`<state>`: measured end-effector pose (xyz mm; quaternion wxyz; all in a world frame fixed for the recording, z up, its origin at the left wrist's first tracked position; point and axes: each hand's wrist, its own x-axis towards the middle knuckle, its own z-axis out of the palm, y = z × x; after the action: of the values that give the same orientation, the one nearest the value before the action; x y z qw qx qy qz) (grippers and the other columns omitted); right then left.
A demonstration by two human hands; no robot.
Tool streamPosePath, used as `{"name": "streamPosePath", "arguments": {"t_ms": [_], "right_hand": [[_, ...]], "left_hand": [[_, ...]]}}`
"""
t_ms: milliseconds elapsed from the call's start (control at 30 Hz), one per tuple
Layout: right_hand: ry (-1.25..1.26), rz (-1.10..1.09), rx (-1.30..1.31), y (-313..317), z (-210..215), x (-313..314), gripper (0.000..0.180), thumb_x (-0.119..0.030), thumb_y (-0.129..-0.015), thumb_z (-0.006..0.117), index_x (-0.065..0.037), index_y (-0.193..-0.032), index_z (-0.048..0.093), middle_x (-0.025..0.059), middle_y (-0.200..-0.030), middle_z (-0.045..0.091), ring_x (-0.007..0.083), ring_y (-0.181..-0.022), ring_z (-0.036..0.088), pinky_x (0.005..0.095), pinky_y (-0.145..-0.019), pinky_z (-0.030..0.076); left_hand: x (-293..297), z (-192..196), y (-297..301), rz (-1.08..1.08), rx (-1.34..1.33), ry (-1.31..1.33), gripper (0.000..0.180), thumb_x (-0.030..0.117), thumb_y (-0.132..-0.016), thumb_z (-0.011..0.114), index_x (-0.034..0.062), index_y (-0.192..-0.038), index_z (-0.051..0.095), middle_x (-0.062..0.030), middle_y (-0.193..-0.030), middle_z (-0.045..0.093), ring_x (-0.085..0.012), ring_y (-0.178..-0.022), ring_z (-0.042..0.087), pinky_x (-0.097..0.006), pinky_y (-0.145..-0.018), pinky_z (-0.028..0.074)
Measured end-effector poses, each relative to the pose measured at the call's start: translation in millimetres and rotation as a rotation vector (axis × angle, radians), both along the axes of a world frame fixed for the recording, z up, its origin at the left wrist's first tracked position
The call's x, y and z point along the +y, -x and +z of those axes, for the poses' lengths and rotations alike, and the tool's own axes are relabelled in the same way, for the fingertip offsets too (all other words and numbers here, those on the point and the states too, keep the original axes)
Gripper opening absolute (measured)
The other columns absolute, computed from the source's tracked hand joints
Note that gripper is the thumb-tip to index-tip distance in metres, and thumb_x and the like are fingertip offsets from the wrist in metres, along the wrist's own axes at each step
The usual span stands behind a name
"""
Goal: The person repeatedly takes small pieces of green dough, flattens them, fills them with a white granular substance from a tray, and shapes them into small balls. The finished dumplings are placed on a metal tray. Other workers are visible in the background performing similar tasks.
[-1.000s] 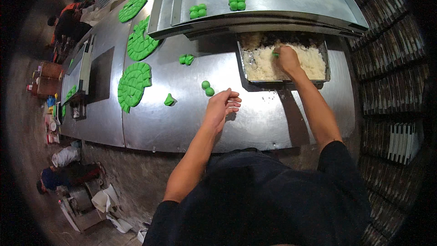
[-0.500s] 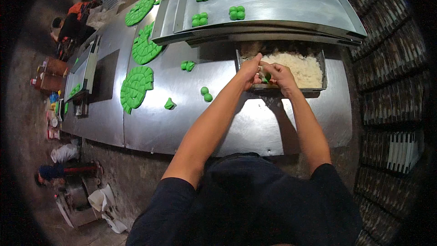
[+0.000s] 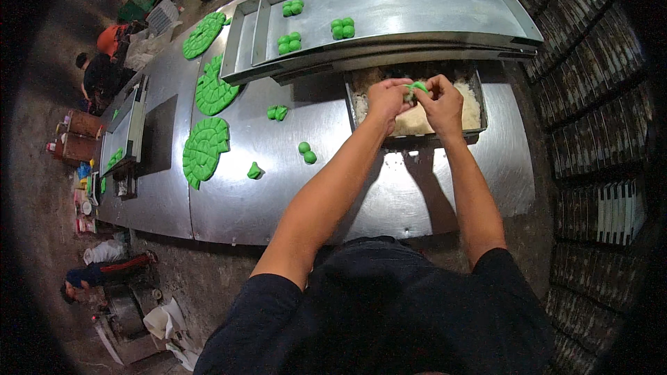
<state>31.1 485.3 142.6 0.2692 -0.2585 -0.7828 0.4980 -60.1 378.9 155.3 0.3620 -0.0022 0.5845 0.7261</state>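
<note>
Dough (image 3: 419, 86) above box (image 3: 483, 107), gripped by fingers of left hand (image 3: 387, 101) and right hand (image 3: 444, 105), likely so spills rejoin crumbs (image 3: 467, 103) inside. Two balls (image 3: 309, 157) left of box, tray (image 3: 417, 7) beyond box, seemingly for easy reach.

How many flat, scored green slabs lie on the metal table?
3, running up the left: a near slab, a middle slab partly behind the large tray, and a far slab. The tray may hide more.

Person wears a near-black fabric T-shirt (image 3: 389, 305). Short left sleeve (image 3: 260, 305) and right sleeve (image 3: 501, 285), same dark cloth, leave both forearms (image 3: 332, 194) uncovered. Left hand (image 3: 385, 104) bare, right hand (image 3: 447, 109) bare.
</note>
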Motion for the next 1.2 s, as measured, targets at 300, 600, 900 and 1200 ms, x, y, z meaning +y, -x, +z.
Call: {"name": "streamPosePath", "arguments": {"t_ms": [300,600,900,1200], "right_hand": [[-0.349,-0.028,0.269,-1,33,-28,0.019,-0.008,-0.077,0.078,-0.003,-0.092,0.067,0.0107,-0.095,0.066,0.0214,-0.082,0.064,0.0335,-0.072,0.051],[-0.677,-0.008,0.474,-4,55,-45,0.022,-0.004,-0.075,0.075,-0.002,-0.094,0.064,0.0113,-0.091,0.062,0.029,-0.079,0.063,0.0382,-0.071,0.051],[-0.778,-0.066,0.498,-9,81,-81,0.022,0.002,-0.071,0.073,-0.005,-0.091,0.067,0.0088,-0.089,0.062,0.025,-0.082,0.062,0.0368,-0.074,0.051],[-0.678,0.132,0.517,-9,90,-145,0.021,0.001,-0.075,0.072,-0.006,-0.095,0.073,0.0105,-0.097,0.067,0.0254,-0.09,0.064,0.0368,-0.08,0.052]], "left_hand": [[-2,13,12,0.114,0.067,-0.061,0.018,0.013,-0.093,0.068,-0.0005,-0.105,0.071,-0.0085,-0.09,0.072,-0.0164,-0.072,0.068,-0.03,-0.064,0.057],[-22,39,5,0.084,0.216,-0.124,0.022,0.017,-0.095,0.067,-0.0043,-0.095,0.073,-0.0101,-0.085,0.072,-0.0175,-0.067,0.067,-0.029,-0.064,0.056],[-62,64,-11,-0.05,0.559,-0.115,0.03,0.02,-0.096,0.065,-0.0067,-0.086,0.073,-0.0041,-0.072,0.065,-0.0091,-0.063,0.057,-0.028,-0.058,0.05],[-142,84,-4,-0.128,0.601,-0.083,0.026,0.013,-0.101,0.055,-0.0033,-0.116,0.069,-0.0046,-0.099,0.072,-0.0084,-0.079,0.061,-0.026,-0.071,0.05]]}}
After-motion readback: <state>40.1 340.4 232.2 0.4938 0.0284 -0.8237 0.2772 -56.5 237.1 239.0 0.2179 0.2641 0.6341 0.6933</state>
